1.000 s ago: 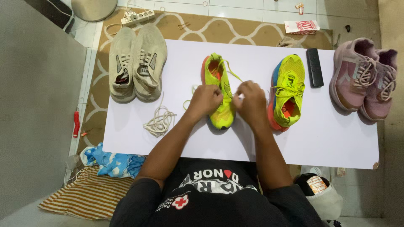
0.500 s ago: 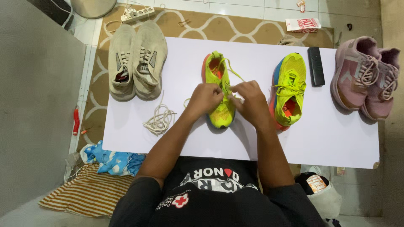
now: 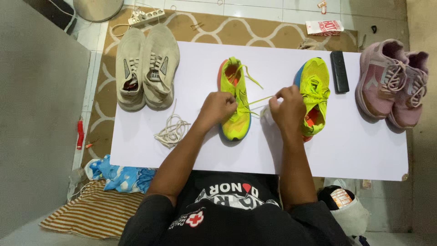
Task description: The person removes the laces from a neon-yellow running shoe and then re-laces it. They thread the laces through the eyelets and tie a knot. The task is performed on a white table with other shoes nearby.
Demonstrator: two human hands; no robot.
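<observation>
Two beige knit shoes [image 3: 146, 68] and one loose cord coil [image 3: 172, 130] sit left of left hand [image 3: 217, 108] and right hand [image 3: 287, 108], both pinching thin yellow laces [image 3: 255, 101] over one neon mesh shoe [image 3: 235, 98]; second neon shoe [image 3: 314, 93] and two pink shoes [image 3: 393, 82] right.

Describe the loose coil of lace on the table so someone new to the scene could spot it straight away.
Start at the white table and find the beige pair of shoes at its far left end. Just nearer the person than that pair, left of the left hand, lies the coil of lace. It is the only lace lying loose, off-white and bundled, threaded through no shoe.
</observation>
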